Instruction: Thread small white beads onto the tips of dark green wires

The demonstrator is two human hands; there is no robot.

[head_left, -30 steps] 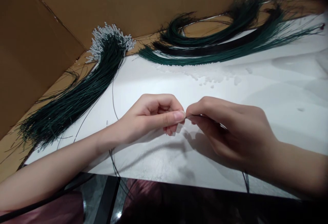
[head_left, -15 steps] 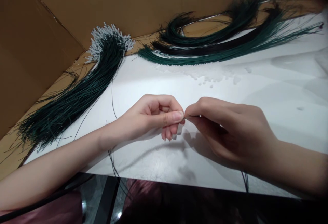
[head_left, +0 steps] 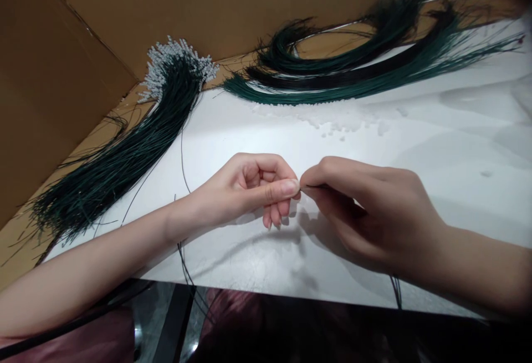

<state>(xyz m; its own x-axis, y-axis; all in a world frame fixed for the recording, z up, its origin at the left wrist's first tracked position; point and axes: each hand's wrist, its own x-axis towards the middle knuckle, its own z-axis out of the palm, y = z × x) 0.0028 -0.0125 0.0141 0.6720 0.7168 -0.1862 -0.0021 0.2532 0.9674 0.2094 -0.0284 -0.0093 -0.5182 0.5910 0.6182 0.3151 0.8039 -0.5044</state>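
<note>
My left hand [head_left: 266,185] pinches with thumb and forefinger, its other fingers curled below. Fingertip to fingertip with it, my right hand [head_left: 374,208] is closed in a pinch too. A thin dark wire [head_left: 312,187] shows between the right fingertips and runs to the left thumb tip; most of it is hidden by the fingers. Whether a bead sits on it I cannot tell. Several loose dark wires [head_left: 185,266] hang past the table edge below my left forearm, and a few more wires [head_left: 396,292] emerge beneath my right hand.
On the white tabletop [head_left: 249,130], a bundle of green wires [head_left: 137,147] with white beaded-looking tips [head_left: 166,66] lies at left. Curved green and black wire bundles [head_left: 332,83] lie at the back, before small white pieces [head_left: 336,122]. Brown cardboard [head_left: 208,8] walls the rear.
Almost nothing differs. Both hands keep their pinch at the same spot, with only a very slight shift of the right hand and the left forearm.
</note>
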